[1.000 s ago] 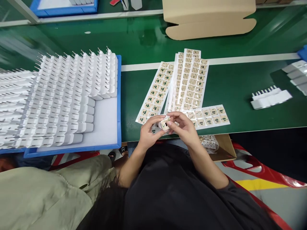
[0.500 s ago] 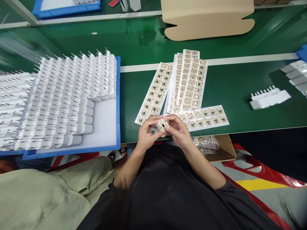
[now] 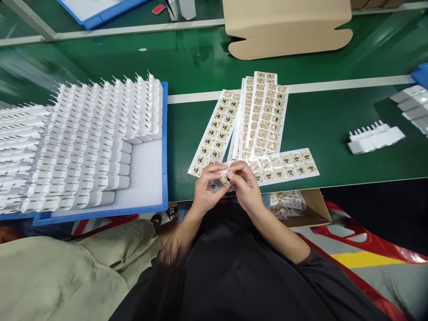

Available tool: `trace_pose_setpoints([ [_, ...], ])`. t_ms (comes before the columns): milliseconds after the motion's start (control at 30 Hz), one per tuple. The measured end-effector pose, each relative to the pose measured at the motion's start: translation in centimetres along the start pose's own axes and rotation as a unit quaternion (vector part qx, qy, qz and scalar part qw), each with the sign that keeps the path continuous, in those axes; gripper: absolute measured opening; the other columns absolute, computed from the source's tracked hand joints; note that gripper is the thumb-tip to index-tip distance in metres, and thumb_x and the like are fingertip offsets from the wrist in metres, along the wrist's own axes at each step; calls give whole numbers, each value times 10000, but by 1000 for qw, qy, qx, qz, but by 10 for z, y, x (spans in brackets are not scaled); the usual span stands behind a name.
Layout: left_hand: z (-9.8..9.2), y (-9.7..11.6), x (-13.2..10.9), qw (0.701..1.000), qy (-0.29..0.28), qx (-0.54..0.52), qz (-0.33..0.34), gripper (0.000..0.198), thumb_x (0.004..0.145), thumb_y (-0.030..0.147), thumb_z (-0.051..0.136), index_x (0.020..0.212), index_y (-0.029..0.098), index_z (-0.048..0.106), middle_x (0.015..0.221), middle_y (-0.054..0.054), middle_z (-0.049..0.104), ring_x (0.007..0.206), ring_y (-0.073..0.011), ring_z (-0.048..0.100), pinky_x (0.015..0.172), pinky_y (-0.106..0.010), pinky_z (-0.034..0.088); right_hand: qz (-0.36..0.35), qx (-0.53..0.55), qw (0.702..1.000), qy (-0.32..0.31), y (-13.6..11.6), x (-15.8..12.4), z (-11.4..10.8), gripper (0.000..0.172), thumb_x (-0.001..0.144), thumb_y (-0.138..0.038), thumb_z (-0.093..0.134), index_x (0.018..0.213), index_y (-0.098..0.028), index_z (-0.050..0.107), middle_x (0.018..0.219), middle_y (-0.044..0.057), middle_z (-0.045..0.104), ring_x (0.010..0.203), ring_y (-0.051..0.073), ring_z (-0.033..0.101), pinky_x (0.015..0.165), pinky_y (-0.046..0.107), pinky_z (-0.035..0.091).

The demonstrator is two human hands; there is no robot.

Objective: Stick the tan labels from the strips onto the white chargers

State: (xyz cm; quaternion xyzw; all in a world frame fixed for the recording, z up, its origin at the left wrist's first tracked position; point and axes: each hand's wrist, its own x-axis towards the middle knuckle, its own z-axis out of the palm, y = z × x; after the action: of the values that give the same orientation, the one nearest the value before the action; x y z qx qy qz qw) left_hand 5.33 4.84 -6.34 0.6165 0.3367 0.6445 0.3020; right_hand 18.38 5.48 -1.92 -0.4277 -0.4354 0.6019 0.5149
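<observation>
My left hand (image 3: 207,186) and my right hand (image 3: 246,185) meet at the table's front edge, both closed around a small white charger (image 3: 227,179). Its end face points up at me and bears a tan sticker with a dark rectangle. My right thumb presses on that face, while my left fingers grip the opposite side. Most of the charger's body is hidden by the fingers. Just beyond the hands lies a sticker sheet (image 3: 284,165) with rows of tan stickers. More sheets (image 3: 267,116) fan out behind it, and another sheet (image 3: 216,133) slants to the left.
On the left, a blue-rimmed tray (image 3: 165,147) holds many white chargers (image 3: 90,133), prongs up. Several white chargers (image 3: 376,137) lie at right. A cardboard piece (image 3: 290,26) rests at the back. An open box (image 3: 312,207) sits below the table edge. Beside me is another person's leg (image 3: 67,267).
The charger has tilted in my fingers, so less of its stickered face shows. My right thumb and fingers have shifted slightly over it. The camera view has moved a little.
</observation>
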Motion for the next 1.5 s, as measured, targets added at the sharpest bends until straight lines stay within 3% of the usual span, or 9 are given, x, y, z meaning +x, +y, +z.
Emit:
trace_pose_setpoints([
  [333,-2,-1,-1,1000,6,23,2,391,815,177,826,1120,292,610,1172,-52,727,1188,-227,686,1120,-549,511,36,20,999,-3,-3,1,2,116,815,-356,656,855,-249,631,864,0,517,631,129,495,447,227,434],
  [533,-2,-2,0,999,23,-31,-19,414,795,183,854,1120,276,614,1182,-55,718,1199,-217,691,1107,-486,524,58,48,994,-78,0,4,-13,227,823,-404,734,996,-261,707,945,18,524,701,145,521,498,245,490],
  [633,-3,-2,-1,997,28,-53,-47,397,803,218,856,1115,266,616,1181,-63,709,1193,-217,696,1032,-431,564,27,16,994,-105,4,7,-17,369,793,-469,786,1084,-262,696,961,27,522,730,157,508,526,262,496],
  [800,-4,-3,-1,994,26,-77,-69,356,832,277,837,1114,257,621,1184,-74,712,1181,-218,700,980,-397,579,-62,-57,992,-92,13,7,-11,424,787,-534,805,1068,-268,631,866,-7,499,744,160,497,675,298,502],
  [967,-1,-1,0,996,6,-66,-53,372,812,250,855,1111,266,633,1153,-54,736,1161,-220,708,1076,-474,540,-84,-109,988,-66,1,5,-16,287,905,-535,695,979,-259,666,858,15,562,769,182,574,659,311,518],
  [1100,0,0,0,997,-6,-60,-45,415,783,194,873,1117,264,636,1168,-58,738,1171,-220,704,1117,-500,511,-203,-251,945,-47,-17,6,-29,88,964,-328,667,948,-262,723,906,54,681,800,204,637,644,334,515],
  [1233,0,-1,-2,996,1,-61,-59,433,776,194,876,1131,259,637,1167,-68,737,1157,-220,707,1061,-450,549,-362,-386,847,-36,-19,5,-33,105,935,-190,682,988,-272,721,881,62,718,769,218,643,655,362,524],
  [1333,0,-1,-2,995,15,-65,-74,390,796,241,864,1116,250,641,1148,-78,738,1130,-224,720,999,-416,578,-407,-397,818,-85,-14,-4,-32,120,939,-172,666,993,-270,709,874,62,724,765,218,654,676,362,544],
  [1500,1,0,-1,991,36,-89,-94,435,764,231,892,1109,249,628,1138,-62,729,1126,-220,720,968,-395,581,-253,-338,873,-245,3,-39,-57,93,1007,-238,583,963,-245,665,878,67,706,798,198,676,699,318,571],
])
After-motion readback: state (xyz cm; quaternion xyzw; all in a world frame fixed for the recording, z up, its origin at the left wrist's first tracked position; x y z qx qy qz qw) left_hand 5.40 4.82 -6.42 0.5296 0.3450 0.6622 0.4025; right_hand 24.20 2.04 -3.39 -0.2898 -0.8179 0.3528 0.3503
